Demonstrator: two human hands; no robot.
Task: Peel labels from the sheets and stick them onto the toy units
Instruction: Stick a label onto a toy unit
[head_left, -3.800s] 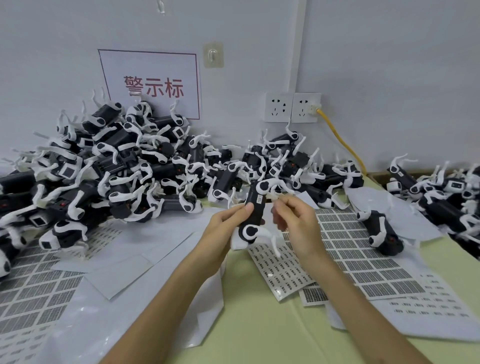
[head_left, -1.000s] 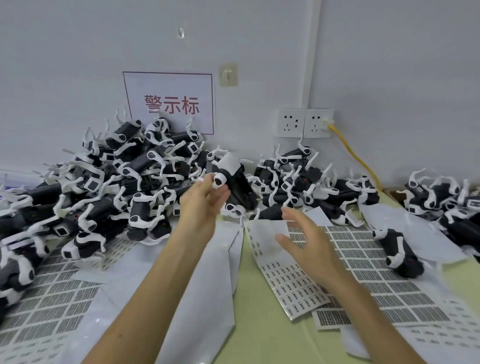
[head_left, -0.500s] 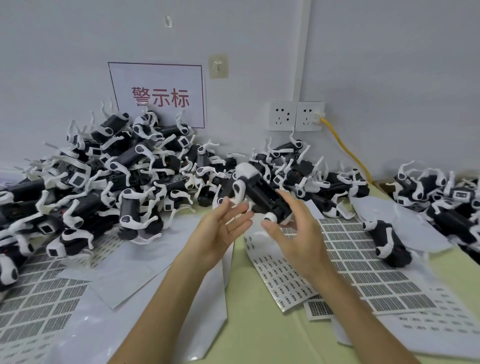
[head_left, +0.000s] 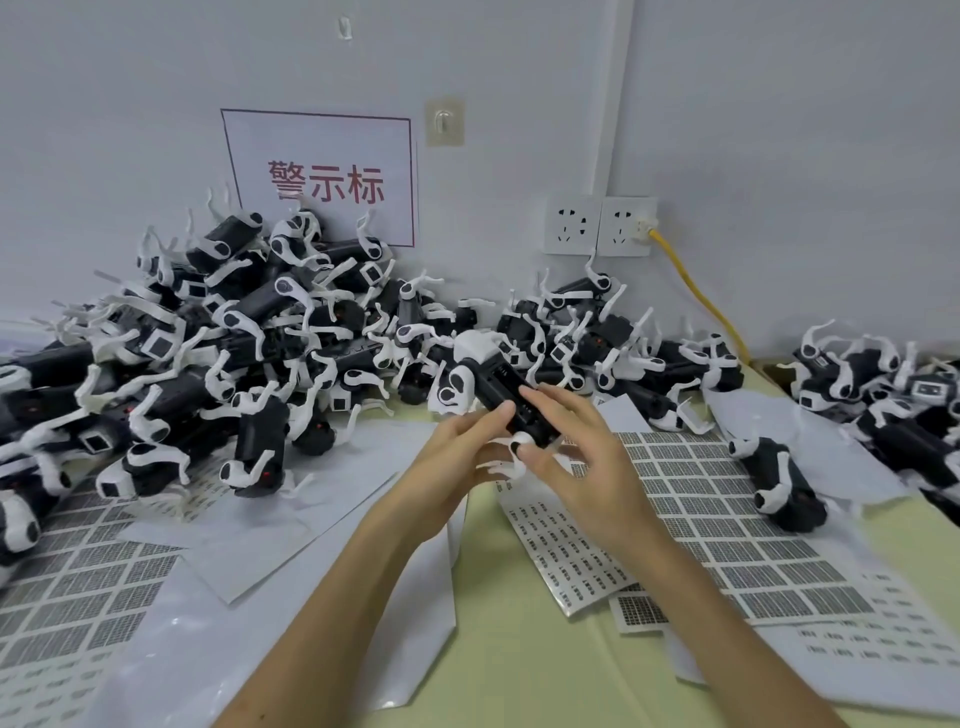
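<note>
Both hands hold one toy unit (head_left: 496, 382) just above the bench (head_left: 519, 649), tilted, white end up-left. L hand (head_left: 457, 452): fingers curled under its near end, thumb on top. R hand (head_left: 587, 462): fingers narrow, pinching the same end betw. thumb & forefinger. Label sheets (head_left: 727, 519) lie below/right of the unit. Pile of units (head_left: 234, 338) is to its left, lone unit (head_left: 784, 478) well to its right.

matt plastic toy unit (head_left: 506, 397), glossy label sheets (head_left: 727, 525)
</note>
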